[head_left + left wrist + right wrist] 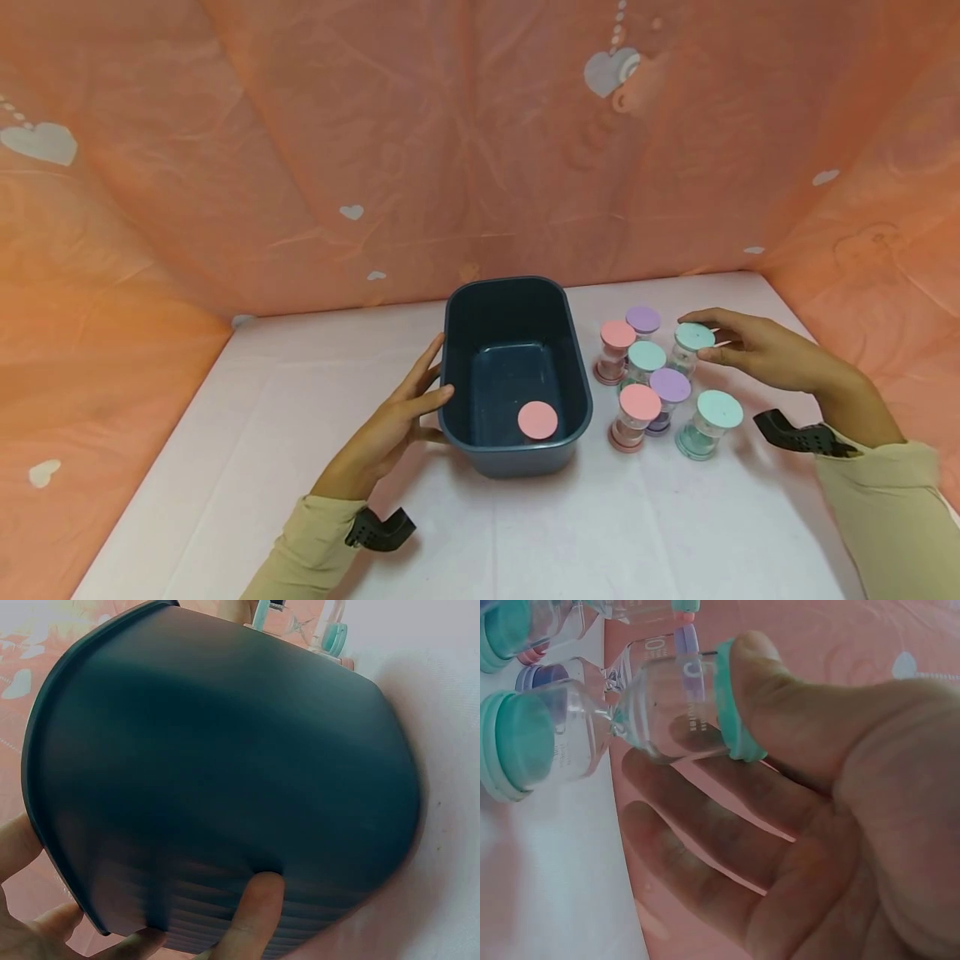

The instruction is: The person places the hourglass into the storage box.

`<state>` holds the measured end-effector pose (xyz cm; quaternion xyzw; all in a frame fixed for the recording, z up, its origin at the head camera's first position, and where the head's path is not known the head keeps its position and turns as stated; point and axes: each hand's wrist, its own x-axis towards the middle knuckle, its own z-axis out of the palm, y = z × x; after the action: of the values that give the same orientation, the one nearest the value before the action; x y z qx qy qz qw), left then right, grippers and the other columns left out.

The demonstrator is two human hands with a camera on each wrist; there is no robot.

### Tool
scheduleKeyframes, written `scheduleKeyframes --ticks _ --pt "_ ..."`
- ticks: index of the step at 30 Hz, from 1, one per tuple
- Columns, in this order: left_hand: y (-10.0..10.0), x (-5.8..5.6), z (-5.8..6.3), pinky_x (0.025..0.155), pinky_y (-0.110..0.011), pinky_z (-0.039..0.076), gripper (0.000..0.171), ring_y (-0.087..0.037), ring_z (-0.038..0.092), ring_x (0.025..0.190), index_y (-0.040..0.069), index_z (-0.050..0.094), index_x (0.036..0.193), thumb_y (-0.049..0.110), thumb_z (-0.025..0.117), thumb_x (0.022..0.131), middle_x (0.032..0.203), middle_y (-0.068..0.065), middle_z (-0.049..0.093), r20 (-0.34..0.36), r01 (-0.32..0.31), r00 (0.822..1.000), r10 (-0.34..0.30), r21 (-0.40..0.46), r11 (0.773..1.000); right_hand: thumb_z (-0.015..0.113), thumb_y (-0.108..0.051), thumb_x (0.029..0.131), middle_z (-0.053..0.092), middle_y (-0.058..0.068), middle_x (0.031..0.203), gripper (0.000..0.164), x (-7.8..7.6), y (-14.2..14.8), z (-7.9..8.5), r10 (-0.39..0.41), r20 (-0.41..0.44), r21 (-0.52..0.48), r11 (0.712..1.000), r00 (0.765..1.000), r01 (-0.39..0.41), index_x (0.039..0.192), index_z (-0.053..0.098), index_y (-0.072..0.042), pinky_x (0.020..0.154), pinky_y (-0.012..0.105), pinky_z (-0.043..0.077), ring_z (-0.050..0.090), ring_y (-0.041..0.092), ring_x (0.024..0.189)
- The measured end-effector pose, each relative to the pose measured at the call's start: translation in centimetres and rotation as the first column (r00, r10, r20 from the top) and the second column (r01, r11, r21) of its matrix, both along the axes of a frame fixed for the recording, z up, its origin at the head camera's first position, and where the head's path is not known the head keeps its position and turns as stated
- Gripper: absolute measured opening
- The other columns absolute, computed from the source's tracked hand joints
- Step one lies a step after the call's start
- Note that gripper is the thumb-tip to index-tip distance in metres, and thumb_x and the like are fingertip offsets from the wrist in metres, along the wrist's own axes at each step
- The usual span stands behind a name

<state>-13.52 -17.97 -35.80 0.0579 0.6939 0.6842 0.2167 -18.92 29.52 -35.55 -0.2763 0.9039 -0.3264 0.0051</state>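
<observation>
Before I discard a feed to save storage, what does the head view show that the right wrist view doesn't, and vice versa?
Only the head view shows the dark bin, the pink top inside it and the left hand touching the bin. Only the right wrist view shows the pale print on the held teal-topped hourglass and the palm side of the right hand. Both share that hand and hourglass, the white tabletop and the pinkish backdrop.

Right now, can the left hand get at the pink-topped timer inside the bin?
Probably yes: the bin is open above the pink-topped timer, though the left hand must first leave the bin's side.
</observation>
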Motion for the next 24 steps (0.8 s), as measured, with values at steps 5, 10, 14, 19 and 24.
scheduleKeyframes --ticks 5,10,14,19,24 --pt "0.0 0.0 0.0 0.095 -0.069 0.047 0.069 -0.049 0.020 0.148 0.051 0.016 0.155 0.028 0.054 0.101 0.168 -0.009 0.002 -0.006 0.012 1.000 -0.012 0.001 1.000 0.068 -0.008 0.093 0.060 -0.021 0.119 0.045 0.0 0.1 0.1 0.002 -0.018 -0.020 1.000 1.000 -0.002 0.136 0.055 -0.009 0.085 0.005 0.047 0.056 -0.013 0.104" --pt "0.0 0.1 0.1 0.095 -0.070 0.047 0.069 -0.050 0.018 0.149 0.052 0.016 0.155 0.028 0.053 0.102 0.168 -0.009 0.001 -0.009 0.016 1.000 -0.016 0.000 1.000 0.067 -0.011 0.094 0.058 -0.024 0.120 0.046 0.1 0.1 0.4 -0.013 -0.024 -0.002 1.000 1.000 0.013 0.138 0.054 -0.011 0.084 0.005 0.047 0.055 -0.014 0.104" --pt "0.1 0.1 0.0 0.095 -0.069 0.047 0.069 -0.050 0.019 0.149 0.052 0.016 0.154 0.027 0.052 0.102 0.168 -0.009 0.001 -0.007 0.009 1.000 -0.009 -0.003 1.000 0.066 -0.013 0.096 0.055 -0.029 0.120 0.045 0.2 0.0 0.7 -0.031 -0.042 0.006 1.000 0.999 0.031 0.139 0.054 -0.012 0.083 0.005 0.046 0.053 -0.016 0.102" --pt "0.1 0.0 0.0 0.096 -0.071 0.046 0.068 -0.048 0.020 0.149 0.054 0.017 0.153 0.027 0.053 0.102 0.167 -0.007 0.004 -0.002 -0.002 1.000 0.002 -0.004 1.000 0.067 -0.014 0.095 0.053 -0.032 0.120 0.044 0.5 -0.2 1.1 -0.070 -0.055 -0.014 0.998 0.996 0.069 0.138 0.056 -0.014 0.082 0.004 0.044 0.054 -0.013 0.099" --pt "0.0 0.0 0.0 0.095 -0.071 0.046 0.068 -0.048 0.021 0.148 0.054 0.017 0.153 0.027 0.052 0.102 0.168 -0.007 0.003 -0.005 0.000 1.000 0.000 -0.007 1.000 0.069 -0.011 0.092 0.057 -0.029 0.118 0.044 0.6 -0.6 1.3 -0.110 -0.049 -0.050 0.993 0.993 0.108 0.136 0.059 -0.014 0.083 0.002 0.043 0.056 -0.010 0.097"
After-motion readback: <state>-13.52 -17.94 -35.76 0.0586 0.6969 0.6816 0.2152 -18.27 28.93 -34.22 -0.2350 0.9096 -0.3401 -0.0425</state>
